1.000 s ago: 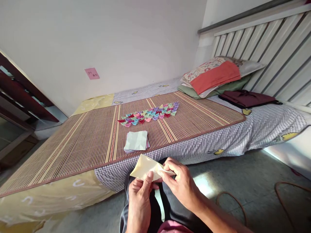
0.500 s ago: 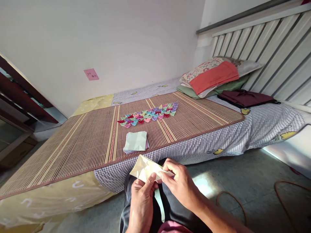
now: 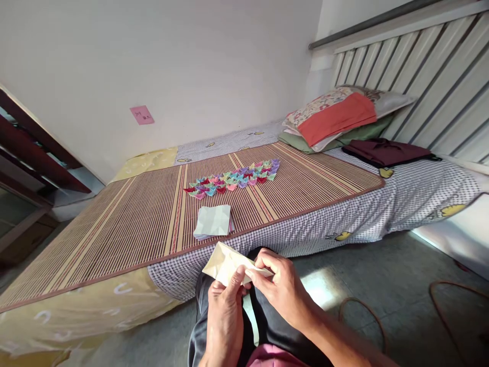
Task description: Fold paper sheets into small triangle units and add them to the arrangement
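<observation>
I have the cream paper point(image 3: 220, 260) pinched in both hands, above the lap and just off the near edge of the bed. My left hand point(image 3: 226, 311) grips its lower edge, thumb flat on top and fingers tucked underneath. My right hand point(image 3: 278, 278) nips the paper's right part between thumb and forefinger, the two thumb tips close together. The broad creased part spreads out to the left of my grip, one corner pointing up towards the bed; a narrow tip pokes out below my right fingers. Those fingers block my view of the folds at that end.

Just beyond the paper, on the striped mat point(image 3: 148, 214), sits a stack of sheets point(image 3: 213, 220), the top one pale and creased. Farther back, small folded paper pieces point(image 3: 232, 182) in many colours stand in close rows. Pillows point(image 3: 336, 120) and a maroon cloth point(image 3: 385, 153) lie well off to the right.
</observation>
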Demonstrator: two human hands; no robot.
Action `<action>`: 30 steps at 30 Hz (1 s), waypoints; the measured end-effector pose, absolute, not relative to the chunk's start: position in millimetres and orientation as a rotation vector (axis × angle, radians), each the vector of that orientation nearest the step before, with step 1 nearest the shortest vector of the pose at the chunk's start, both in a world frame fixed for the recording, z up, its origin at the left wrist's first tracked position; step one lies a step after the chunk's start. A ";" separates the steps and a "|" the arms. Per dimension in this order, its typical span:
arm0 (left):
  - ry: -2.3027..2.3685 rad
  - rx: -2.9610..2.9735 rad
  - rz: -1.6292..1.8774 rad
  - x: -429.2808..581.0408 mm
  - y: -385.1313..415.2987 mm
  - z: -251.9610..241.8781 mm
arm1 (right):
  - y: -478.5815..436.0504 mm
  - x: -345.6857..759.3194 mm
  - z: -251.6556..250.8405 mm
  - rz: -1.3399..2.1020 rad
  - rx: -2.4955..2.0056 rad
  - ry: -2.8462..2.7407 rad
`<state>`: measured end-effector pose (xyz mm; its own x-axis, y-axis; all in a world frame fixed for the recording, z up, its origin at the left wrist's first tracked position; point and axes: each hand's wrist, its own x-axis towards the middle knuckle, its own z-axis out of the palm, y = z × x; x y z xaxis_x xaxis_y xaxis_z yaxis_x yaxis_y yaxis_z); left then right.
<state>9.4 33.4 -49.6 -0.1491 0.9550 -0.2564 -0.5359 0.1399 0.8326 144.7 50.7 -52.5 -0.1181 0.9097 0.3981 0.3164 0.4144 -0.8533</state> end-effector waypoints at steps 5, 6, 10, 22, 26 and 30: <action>1.064 0.453 1.460 6.6 36.0 -47.1 | 49.9 145.8 -51.5 0.891 -1.095 -1.525; 1.073 0.444 1.464 6.1 36.5 -46.8 | 49.4 146.3 -51.7 0.927 -1.097 -1.499; 1.092 0.469 1.470 2.8 37.0 -48.3 | 48.2 153.7 -55.8 1.096 -1.088 -1.425; 1.091 0.516 1.503 -1.8 38.1 -42.6 | 57.6 182.9 -42.0 1.223 -1.095 -1.516; 1.106 0.561 1.506 -1.7 34.2 -46.8 | 51.3 168.8 -38.6 1.266 -1.055 -1.552; 1.108 0.539 1.517 -3.9 33.5 -50.7 | 45.6 161.8 -40.9 1.036 -0.971 -1.524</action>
<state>-3.9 33.5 -50.7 -0.2700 0.9346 -0.2316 -0.5049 0.0673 0.8605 161.8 45.6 -40.9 -0.1657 0.9418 0.2925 0.0746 0.3077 -0.9486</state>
